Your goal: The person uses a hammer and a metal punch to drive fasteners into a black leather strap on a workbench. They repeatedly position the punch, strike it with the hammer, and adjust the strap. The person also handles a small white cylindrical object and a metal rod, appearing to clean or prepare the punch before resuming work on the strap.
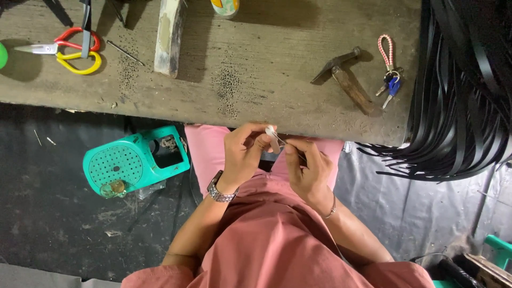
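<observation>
Seen from my head camera, looking straight down: a worn grey wooden workbench (256, 80) fills the upper part of the view, with a dark, dusty floor below it and my pink-clothed lap at the bottom. My left hand (242, 154), with a metal wristwatch (220, 190) on the wrist, pinches a small pale piece (272, 136) between thumb and fingertips, closed tight on it just below the bench edge. My right hand (306, 168) is closed narrowly on a thin metal needle-like tool (289, 145), its tip touching the pale piece. Both sit in front of my chest, above my lap. I judge the piece to be very light and small, probably a little stiff, easy to drop or twist, so it wants a firm pinch on its flat sides near the lower end, leaving the top free for the tool. The tool looks slim, rigid and slippery, best held close to the tip for control. On the bench lie red-and-yellow scissors (74, 50) at far left, a wooden block (169, 37), a hammer (346, 77) and a bunch of keys (390, 80). Black straps (464, 106) hang in a bundle at the right. A turquoise plastic stool (136, 160) lies tipped on the floor to my left.
</observation>
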